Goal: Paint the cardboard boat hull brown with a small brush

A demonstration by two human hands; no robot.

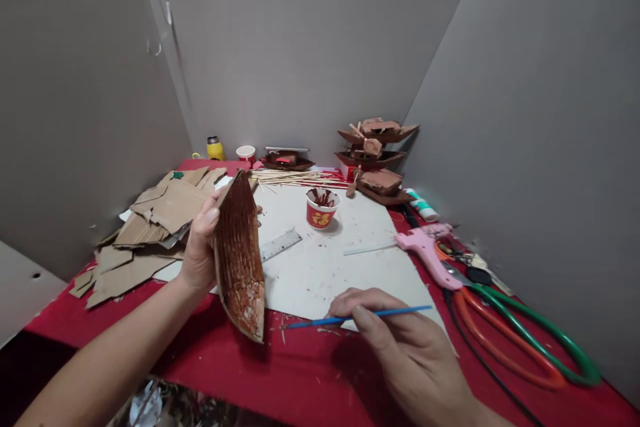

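Observation:
My left hand (201, 243) grips a cardboard model boat hull (240, 253) by its side and holds it upright on end above the table's front part. The hull's inside faces right and is coated in reddish-brown paint, with paler patches near its lower end. In my right hand (400, 340) a thin blue paintbrush (350, 318) is pinched between thumb and fingers. Its tip points left, a little apart from the hull's lower end. A red and white paper cup (323, 210) with brown paint smeared inside stands on the white board (320, 267).
Torn cardboard pieces (165, 213) are heaped at left. A ruler (281, 245) and thin wooden sticks (300, 177) lie on the board. At right are a pink glue gun (427, 250) and scissors (520, 340). Brown model boats (377, 147) stand at the back, near grey walls.

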